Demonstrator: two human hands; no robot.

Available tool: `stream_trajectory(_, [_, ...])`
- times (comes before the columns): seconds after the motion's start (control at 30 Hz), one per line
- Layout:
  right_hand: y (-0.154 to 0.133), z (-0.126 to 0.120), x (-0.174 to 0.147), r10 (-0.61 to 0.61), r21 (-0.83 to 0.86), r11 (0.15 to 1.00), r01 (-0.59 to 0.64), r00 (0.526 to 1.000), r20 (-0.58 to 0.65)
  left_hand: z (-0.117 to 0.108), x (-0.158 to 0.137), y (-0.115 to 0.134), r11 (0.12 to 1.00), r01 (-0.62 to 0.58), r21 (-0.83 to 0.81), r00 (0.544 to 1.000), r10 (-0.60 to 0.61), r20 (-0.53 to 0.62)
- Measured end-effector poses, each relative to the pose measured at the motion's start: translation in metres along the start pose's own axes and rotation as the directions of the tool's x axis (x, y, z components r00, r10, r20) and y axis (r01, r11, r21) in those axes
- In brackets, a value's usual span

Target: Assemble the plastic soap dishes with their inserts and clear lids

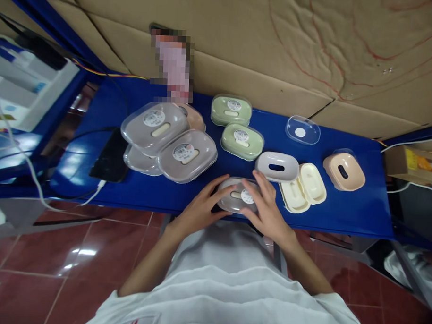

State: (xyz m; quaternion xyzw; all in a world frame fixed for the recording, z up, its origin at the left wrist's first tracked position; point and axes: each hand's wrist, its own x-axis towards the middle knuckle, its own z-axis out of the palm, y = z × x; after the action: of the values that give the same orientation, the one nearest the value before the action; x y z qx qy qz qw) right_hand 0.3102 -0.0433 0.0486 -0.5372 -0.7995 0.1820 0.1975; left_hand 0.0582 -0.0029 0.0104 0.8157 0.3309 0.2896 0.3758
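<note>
A grey oval soap box (232, 200) with a clear lid and a round white label lies at the table's front edge, between my two hands. My left hand (203, 204) grips its left end, fingers over the lid and thumb at the near side. My right hand (267, 204) holds the right end, its fingers partly covering the label. Just beyond my right hand sits an open grey soap dish (290, 169) with a dark slot. It partly overlaps cream-coloured trays (312, 182) beside it.
Several lidded grey boxes (186, 156) are stacked at the left, near a black phone (112, 156) on a white cable. Two green boxes (242, 141) stand further back. A loose clear lid (302, 130) and a peach dish (352, 172) are at the right. Cardboard (240, 73) backs the blue table (359, 216).
</note>
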Motion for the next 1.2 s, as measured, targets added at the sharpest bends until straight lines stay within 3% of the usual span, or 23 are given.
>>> stream_trajectory(0.1, [0.003,0.003,-0.006,-0.136,-0.129,0.980,0.150,0.984,0.115,0.001,-0.001,-0.003,0.999,0.031,-0.030,0.999,-0.030,0.020])
stream_trajectory(0.27, [0.008,0.008,-0.003,-0.298,-0.312,0.895,0.318,0.948,0.110,0.004,-0.001,-0.006,0.992,0.073,-0.099,0.997,-0.076,-0.024])
stream_trajectory(0.47, [0.007,0.012,-0.005,-0.249,-0.371,0.886,0.278,0.960,0.126,0.006,-0.002,-0.004,0.992,0.081,-0.093,0.996,-0.083,-0.016])
stream_trajectory(0.63, [0.011,-0.013,0.002,-0.304,-0.201,0.928,0.314,0.949,0.081,0.005,-0.008,-0.004,0.997,-0.006,-0.073,0.990,-0.004,-0.142])
stream_trajectory(0.73, [0.024,-0.042,0.035,-0.274,-0.165,0.950,0.265,0.961,-0.035,0.005,-0.014,-0.003,0.992,-0.047,-0.114,0.963,0.015,-0.268])
stream_trajectory(0.83, [0.048,-0.064,0.099,-0.206,-0.218,0.960,0.176,0.971,-0.122,0.004,-0.016,0.000,0.995,-0.004,-0.096,0.974,-0.018,-0.224])
stream_trajectory(0.93, [0.075,-0.070,0.177,-0.240,-0.247,0.944,0.220,0.969,-0.053,0.003,-0.014,0.004,0.999,0.028,-0.021,0.994,-0.030,-0.108])
stream_trajectory(1.03, [0.088,-0.067,0.235,-0.286,-0.270,0.917,0.294,0.956,0.068,0.002,-0.014,0.007,0.998,0.060,0.018,0.995,-0.059,-0.076])
stream_trajectory(1.1, [0.084,-0.067,0.249,-0.289,-0.304,0.902,0.307,0.952,0.104,0.002,-0.014,0.008,0.997,0.074,0.031,0.993,-0.070,-0.092])
stream_trajectory(1.2, [0.071,-0.077,0.226,-0.273,-0.346,0.900,0.266,0.962,0.027,0.004,-0.015,0.006,0.996,0.068,0.064,0.993,-0.061,-0.103])
